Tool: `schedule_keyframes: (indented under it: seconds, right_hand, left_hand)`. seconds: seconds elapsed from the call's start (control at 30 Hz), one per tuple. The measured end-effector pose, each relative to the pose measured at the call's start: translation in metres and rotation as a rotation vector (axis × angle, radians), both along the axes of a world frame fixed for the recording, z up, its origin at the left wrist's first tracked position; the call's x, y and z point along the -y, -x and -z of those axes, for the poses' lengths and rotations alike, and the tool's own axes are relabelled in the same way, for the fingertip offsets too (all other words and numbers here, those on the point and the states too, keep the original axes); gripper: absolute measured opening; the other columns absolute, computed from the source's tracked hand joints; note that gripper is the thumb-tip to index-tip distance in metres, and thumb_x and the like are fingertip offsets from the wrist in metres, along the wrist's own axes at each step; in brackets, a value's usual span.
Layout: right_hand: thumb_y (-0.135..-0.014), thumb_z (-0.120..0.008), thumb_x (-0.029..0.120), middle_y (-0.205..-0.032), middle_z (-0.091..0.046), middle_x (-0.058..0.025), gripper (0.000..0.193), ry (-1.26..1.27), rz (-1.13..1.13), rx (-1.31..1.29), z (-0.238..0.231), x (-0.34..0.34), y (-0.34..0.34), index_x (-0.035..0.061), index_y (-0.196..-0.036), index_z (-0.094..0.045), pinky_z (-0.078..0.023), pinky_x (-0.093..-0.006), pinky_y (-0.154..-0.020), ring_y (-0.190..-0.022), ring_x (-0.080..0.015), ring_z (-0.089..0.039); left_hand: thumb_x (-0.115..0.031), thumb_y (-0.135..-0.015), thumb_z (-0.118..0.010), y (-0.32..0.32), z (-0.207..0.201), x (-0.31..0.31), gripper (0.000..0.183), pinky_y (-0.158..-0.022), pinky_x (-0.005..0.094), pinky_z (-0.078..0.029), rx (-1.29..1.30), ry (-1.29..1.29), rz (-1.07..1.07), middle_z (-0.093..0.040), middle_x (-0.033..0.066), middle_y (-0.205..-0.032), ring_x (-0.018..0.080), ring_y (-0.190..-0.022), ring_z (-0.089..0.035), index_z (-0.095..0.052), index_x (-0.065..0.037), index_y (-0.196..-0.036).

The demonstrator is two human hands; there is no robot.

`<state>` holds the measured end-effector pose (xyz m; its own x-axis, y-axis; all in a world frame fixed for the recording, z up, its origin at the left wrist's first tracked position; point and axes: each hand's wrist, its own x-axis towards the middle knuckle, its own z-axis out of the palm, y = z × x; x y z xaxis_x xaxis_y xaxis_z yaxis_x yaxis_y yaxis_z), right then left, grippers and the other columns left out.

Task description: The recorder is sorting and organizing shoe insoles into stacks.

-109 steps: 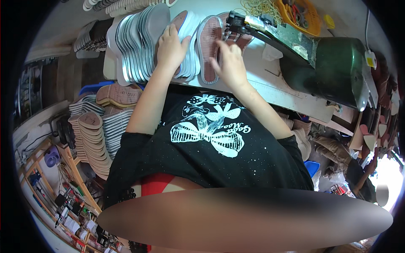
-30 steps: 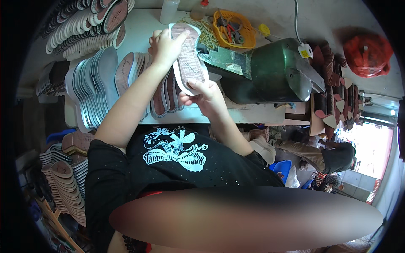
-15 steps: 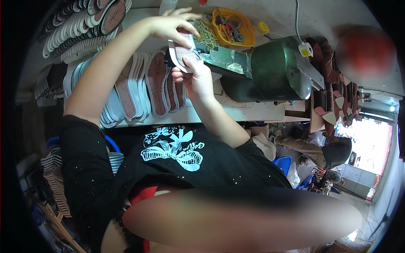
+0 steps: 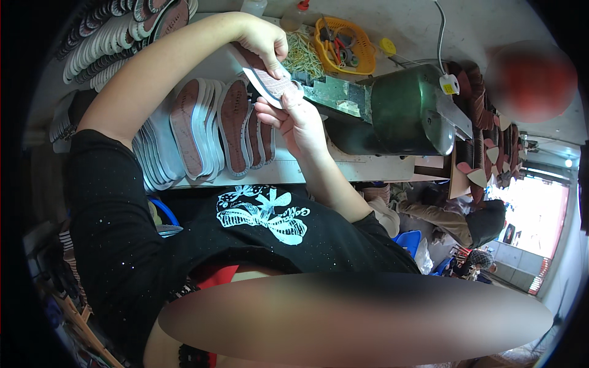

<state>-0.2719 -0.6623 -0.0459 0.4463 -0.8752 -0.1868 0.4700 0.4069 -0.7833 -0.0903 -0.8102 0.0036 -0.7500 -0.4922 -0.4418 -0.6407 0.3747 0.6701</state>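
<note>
A brown shoe insole [image 4: 265, 80] with a pale edge is held between both my hands, beside the narrow end of a green machine [image 4: 343, 97]. My left hand [image 4: 264, 44] is closed on its upper side, thumb pressed onto the brown face. From below, my right hand [image 4: 296, 116] pinches the lower end, its thumb on top and fingers curled underneath. The far end of the insole reaches back past my left wrist. Exactly how the insole meets the machine's tip is hidden by my fingers.
Rows of brown and white insoles [image 4: 233, 126] stand on the white table [image 4: 353, 167]. Thin yellowish strips [image 4: 304, 55] lie behind the machine near a yellow basket [image 4: 371, 55] of tools. More insoles [image 4: 104, 46] are stacked far left. Another person [image 4: 485, 224] is at the right.
My left hand has gone from spread fingers to a closed grip on the insole. The insole has turned and more of its length shows beyond the hands.
</note>
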Motion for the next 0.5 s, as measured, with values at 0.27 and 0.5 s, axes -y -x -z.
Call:
schedule_keyframes:
  seconds: [0.27, 0.5]
  right_hand:
    - [-0.097, -0.047, 0.024, -0.098, -0.063, -0.0206, 0.037, -0.029, 0.024, -0.015, 0.001, 0.006, 0.001, -0.0086, -0.114, -0.05, -0.058, -0.0306, -0.072, -0.084, -0.0238, -0.068]
    - [-0.097, -0.046, 0.024, -0.099, -0.063, -0.0208, 0.036, -0.089, 0.02, -0.016, -0.006, 0.009, 0.005, -0.0074, -0.115, -0.049, -0.059, -0.0314, -0.07, -0.085, -0.0259, -0.068]
  left_hand:
    - [-0.032, -0.076, -0.074, -0.013, 0.008, -0.012, 0.033, -0.05, 0.0271, -0.037, -0.127, -0.03, -0.12, -0.054, -0.0014, -0.06, 0.0078, -0.055, -0.047, -0.062, -0.002, -0.073]
    - [-0.033, -0.079, -0.07, -0.013, -0.001, -0.034, 0.034, -0.049, 0.0291, -0.036, -0.026, 0.026, -0.221, -0.052, 0.0, -0.057, 0.0096, -0.053, -0.045, -0.061, -0.001, -0.072]
